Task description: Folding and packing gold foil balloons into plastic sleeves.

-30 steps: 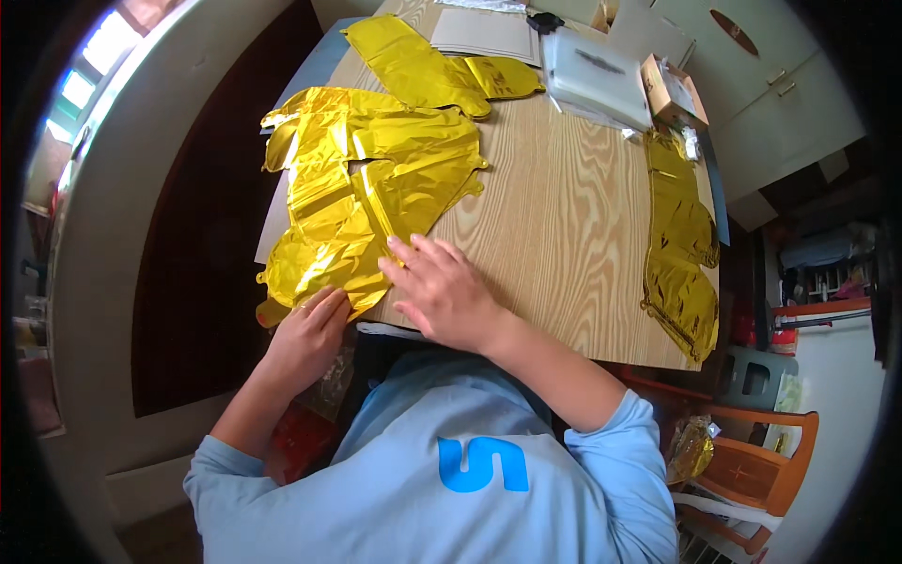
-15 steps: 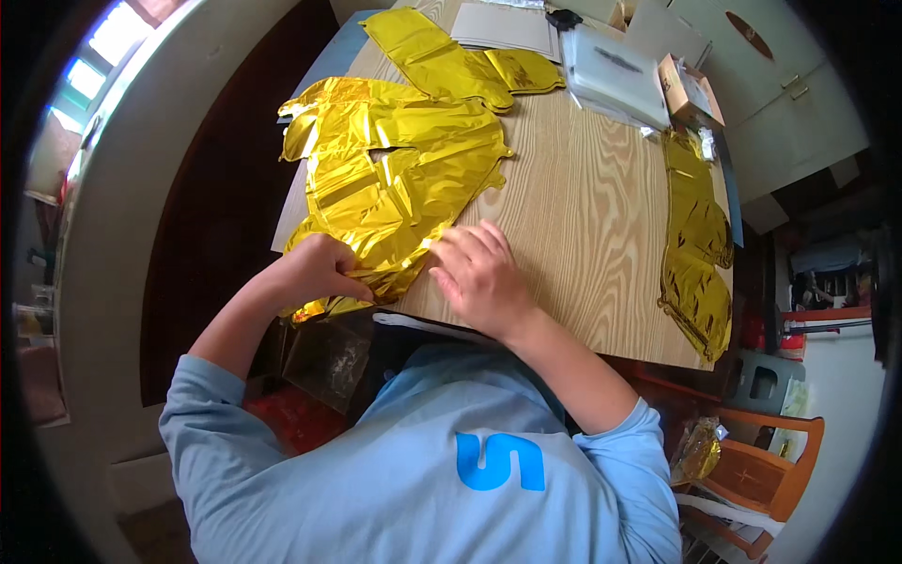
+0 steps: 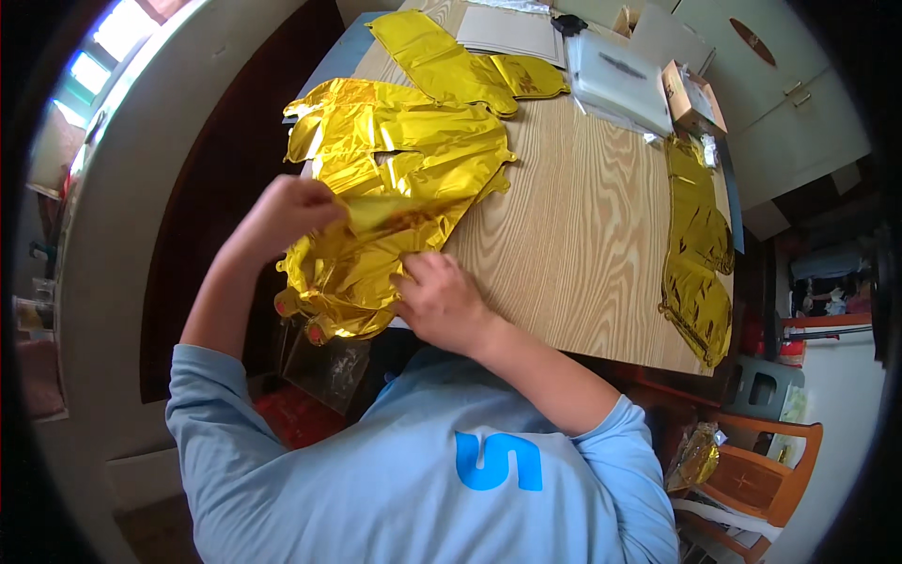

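Left grip (image 3: 305, 205) is high, blurred — right grip (image 3: 437, 299) sits lower, curled

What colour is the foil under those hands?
The foil is shiny golden yellow, showing best in the head view.

Likely a room in a home: wood-grain table (image 3: 583, 244); pale cupboard (image 3: 816, 122) with small handles beyond table's far right corner; wooden chair (image 3: 742, 481) off its near right corner; bright window (image 3: 122, 28) well left.
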{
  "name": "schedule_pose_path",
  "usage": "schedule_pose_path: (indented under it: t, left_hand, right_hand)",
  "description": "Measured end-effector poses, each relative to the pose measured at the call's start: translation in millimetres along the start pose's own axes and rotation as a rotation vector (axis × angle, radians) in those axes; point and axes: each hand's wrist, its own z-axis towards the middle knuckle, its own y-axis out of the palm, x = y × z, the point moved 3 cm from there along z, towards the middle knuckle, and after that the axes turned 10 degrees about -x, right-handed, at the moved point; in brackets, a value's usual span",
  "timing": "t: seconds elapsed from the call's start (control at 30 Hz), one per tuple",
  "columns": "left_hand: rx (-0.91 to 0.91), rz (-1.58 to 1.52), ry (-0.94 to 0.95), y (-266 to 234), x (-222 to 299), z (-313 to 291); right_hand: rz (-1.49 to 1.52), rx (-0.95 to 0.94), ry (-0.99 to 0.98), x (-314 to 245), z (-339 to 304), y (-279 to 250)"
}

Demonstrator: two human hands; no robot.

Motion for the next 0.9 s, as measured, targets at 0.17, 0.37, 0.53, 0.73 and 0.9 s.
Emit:
schedule_pose_path:
  t: [0.17, 0.37, 0.53, 0.73, 0.9]
  left_hand:
    - [0.332, 0.388, -0.094, -65.5, 7.1, -2.2]
    - [0.127, 0.771, 0.079, 11.5, 45.4, 48.7]
    - [-0.040, 0.405, -0.101, -4.9, 38.6, 109.9]
    - [0.414, 0.233, -0.013, -171.6, -32.5, 101.3]
    - [0.956, 0.518, -0.334, -365.5, -135.5, -4.1]
  right_hand:
    - [-0.076, 0.035, 0.228, 42.9, 23.2, -16.9]
    - [-0.303, -0.101, 0.321, 92.5, 57.6, -51.7]
    - [-0.176, -0.323, 0.466, 102.4, 65.5, -39.5]
    - [-0.216, -0.401, 0.501, 103.3, 69.8, -47.4]
    - [-0.181, -0.520, 0.485, 89.6, 88.5, -53.7]
